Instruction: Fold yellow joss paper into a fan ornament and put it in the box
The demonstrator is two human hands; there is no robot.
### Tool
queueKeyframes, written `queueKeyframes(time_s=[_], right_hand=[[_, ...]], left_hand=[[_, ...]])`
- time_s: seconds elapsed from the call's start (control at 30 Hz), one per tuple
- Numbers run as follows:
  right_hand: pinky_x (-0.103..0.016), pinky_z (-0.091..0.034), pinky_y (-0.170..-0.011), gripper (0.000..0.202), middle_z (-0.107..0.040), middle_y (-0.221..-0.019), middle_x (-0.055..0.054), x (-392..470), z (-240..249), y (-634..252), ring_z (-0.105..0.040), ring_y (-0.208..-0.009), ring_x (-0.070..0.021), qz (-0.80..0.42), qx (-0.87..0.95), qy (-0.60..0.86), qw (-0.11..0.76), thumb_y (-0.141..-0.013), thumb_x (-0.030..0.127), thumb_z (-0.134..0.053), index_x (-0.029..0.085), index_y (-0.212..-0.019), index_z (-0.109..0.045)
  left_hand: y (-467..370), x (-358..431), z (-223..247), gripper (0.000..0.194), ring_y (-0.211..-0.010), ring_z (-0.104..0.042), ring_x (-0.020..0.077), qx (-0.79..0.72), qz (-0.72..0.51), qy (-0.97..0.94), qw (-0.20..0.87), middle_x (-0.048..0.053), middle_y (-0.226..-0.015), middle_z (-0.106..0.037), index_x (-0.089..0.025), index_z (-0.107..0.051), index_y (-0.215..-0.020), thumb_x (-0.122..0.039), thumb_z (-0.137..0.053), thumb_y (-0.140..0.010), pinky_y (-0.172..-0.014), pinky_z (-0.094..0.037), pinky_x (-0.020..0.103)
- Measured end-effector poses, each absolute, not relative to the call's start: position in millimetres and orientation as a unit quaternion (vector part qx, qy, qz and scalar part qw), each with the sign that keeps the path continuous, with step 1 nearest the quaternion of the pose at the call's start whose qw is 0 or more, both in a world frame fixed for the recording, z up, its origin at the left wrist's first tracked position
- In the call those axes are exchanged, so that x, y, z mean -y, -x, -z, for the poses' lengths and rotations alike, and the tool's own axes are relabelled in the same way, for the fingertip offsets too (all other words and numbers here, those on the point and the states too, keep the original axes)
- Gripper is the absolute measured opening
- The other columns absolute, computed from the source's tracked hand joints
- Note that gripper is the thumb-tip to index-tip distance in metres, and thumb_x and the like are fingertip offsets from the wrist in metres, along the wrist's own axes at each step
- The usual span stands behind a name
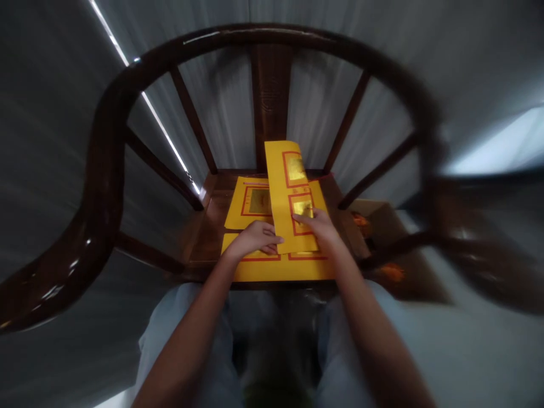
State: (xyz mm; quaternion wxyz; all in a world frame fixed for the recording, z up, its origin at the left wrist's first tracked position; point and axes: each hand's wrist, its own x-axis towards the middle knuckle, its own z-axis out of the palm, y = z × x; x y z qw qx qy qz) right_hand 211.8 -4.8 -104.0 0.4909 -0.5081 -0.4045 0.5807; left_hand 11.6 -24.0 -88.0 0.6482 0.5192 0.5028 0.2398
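A yellow paper sheet (278, 192) with red frames and gold squares stands raised and curved over the chair seat. My right hand (315, 222) grips its right side, thumb across the printed face. At the sheet's lower left edge, my left hand (260, 238) has its fingers curled and pressed against the paper, pinching its bottom corner. Beneath both hands, more yellow sheets (255, 271) with the same red and gold print lie flat on the wooden seat (211, 229). Part of the flat sheets is hidden behind the raised one.
The dark wooden chair's curved rail (272, 35) and spindles surround the seat on the back and both sides. A cardboard box (378, 212) with orange items stands beyond the seat's right side. Grey ribbed panels rise behind the chair.
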Motion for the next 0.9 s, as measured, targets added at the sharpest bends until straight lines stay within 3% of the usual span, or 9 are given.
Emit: queueKeyframes(time_s=[0.33,0.57,0.77,0.9], right_hand=[[-0.037,-0.058,-0.073,0.038,-0.075,-0.094,-0.008,11.9,90.8,-209.9,-0.071,-0.086,-0.0278,-0.579,0.399,0.489,0.515,-0.059,0.038,-0.084,0.019,-0.089,-0.07],[-0.036,-0.057,-0.072,0.039,-0.075,-0.087,-0.007,26.6,93.3,-206.1,-0.07,-0.084,-0.0278,-0.578,0.43,0.5,0.48,-0.057,0.04,-0.084,0.019,-0.087,-0.07],[-0.037,-0.058,-0.076,0.046,-0.076,-0.093,-0.007,28.6,83.9,-176.6,-0.071,-0.087,-0.0271,-0.619,0.397,0.429,0.524,-0.055,0.04,-0.086,0.019,-0.092,-0.07],[-0.037,-0.057,-0.078,0.043,-0.076,-0.092,-0.008,20.7,85.7,-151.7,-0.071,-0.085,-0.0264,-0.621,0.372,0.429,0.54,-0.056,0.039,-0.085,0.017,-0.09,-0.071]], left_hand=[[-11.4,34.0,81.0,0.02,-0.069,-0.072,0.018,-0.498,-0.239,-0.535,0.639,0.006,-0.072,-0.07,-0.011,-0.065,-0.072,-0.021,-0.081,-0.065,-0.064,-0.059,0.025],[2.3,46.9,80.3,0.025,-0.062,-0.07,0.0173,-0.516,-0.203,-0.512,0.656,0.006,-0.069,-0.071,-0.01,-0.068,-0.075,-0.019,-0.085,-0.058,-0.065,-0.058,0.029],[-8.0,45.5,76.3,0.047,-0.091,-0.071,0.025,-0.429,-0.439,-0.454,0.646,0.013,-0.107,-0.073,-0.014,-0.068,-0.108,-0.037,-0.079,-0.07,-0.083,-0.057,0.038],[-5.9,33.3,77.7,0.038,-0.085,-0.071,0.0279,-0.517,-0.508,-0.467,0.507,0.013,-0.093,-0.075,-0.011,-0.072,-0.094,-0.04,-0.076,-0.07,-0.07,-0.057,0.034]])
